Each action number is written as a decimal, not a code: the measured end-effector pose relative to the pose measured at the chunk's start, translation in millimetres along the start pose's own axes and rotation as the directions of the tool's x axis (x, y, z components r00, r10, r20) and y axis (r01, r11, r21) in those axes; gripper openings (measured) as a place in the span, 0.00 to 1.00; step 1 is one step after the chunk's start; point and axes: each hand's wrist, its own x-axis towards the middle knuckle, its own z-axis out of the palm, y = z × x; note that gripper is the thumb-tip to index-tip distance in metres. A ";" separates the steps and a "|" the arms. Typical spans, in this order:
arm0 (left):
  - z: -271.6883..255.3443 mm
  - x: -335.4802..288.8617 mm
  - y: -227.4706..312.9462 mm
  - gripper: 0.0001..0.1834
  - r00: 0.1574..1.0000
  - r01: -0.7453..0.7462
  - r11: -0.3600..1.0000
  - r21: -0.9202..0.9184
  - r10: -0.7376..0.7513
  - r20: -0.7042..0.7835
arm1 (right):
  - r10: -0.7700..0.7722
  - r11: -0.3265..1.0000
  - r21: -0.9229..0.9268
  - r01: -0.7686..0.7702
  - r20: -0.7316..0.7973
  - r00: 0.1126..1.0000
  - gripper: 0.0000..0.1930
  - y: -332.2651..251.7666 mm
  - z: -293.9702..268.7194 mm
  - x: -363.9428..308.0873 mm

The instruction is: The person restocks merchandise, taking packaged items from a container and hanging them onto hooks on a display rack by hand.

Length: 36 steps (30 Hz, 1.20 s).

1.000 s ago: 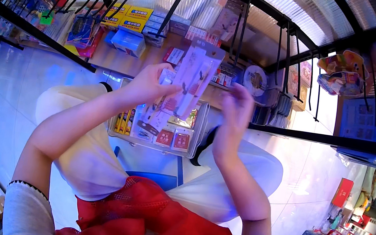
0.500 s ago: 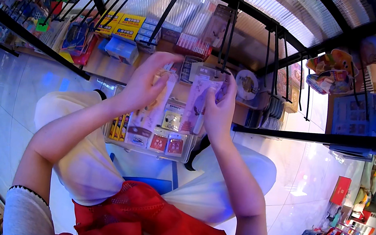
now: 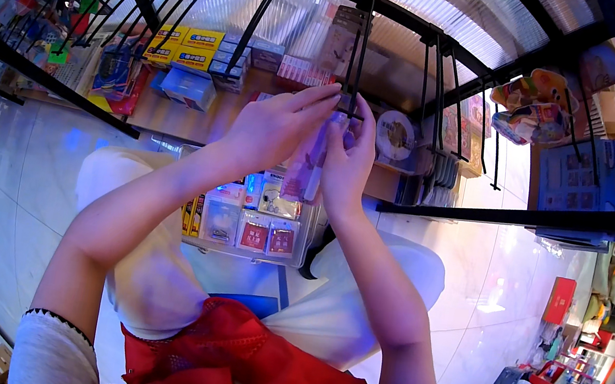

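My left hand (image 3: 273,130) is at a black hanging hook (image 3: 359,63), fingers together across the top of a slim, clear, pinkish blister pack (image 3: 303,171). The thumb side of that hand is hidden. Facing it, my right hand (image 3: 349,154) closes around the right edge of the packs, thumb pressed on the front and fingers behind. How many packs lie together there I cannot tell. Below the hands, a clear plastic bin (image 3: 234,251) rests between my knees, holding small carded items and red-labelled packets (image 3: 254,236).
Yellow boxes (image 3: 193,49) and a light-blue box (image 3: 189,85) stand on the wooden shelf (image 3: 163,114) at left. A round white roll (image 3: 395,135) lies right of my hands. More black hooks (image 3: 249,26) jut out, and a black rail (image 3: 512,218) runs along the right.
My left hand has moved up and right to the hook, bringing its pack against the one by my right hand. More of the bin's contents now shows.
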 end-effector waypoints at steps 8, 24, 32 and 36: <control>-1.9 8.2 -0.6 0.19 1.000 -0.015 0.999 0.036 0.016 -0.024 | 0.059 0.973 0.230 -0.030 -0.121 0.991 0.22 2.5 18.3 -4.8; -5.9 14.9 -11.6 0.19 0.996 -0.084 0.993 0.084 0.086 -0.018 | 0.017 0.991 0.131 0.002 -0.145 0.989 0.23 2.6 17.0 3.4; 11.8 22.5 -23.2 0.26 0.946 0.320 0.936 -0.148 -0.323 0.007 | -0.169 0.985 -0.042 0.165 -0.155 0.973 0.25 26.9 18.0 53.7; 22.7 15.4 -50.7 0.26 0.874 0.428 0.799 -0.423 -0.486 -0.034 | -0.145 0.989 -0.031 0.143 -0.057 0.988 0.28 23.3 19.8 84.9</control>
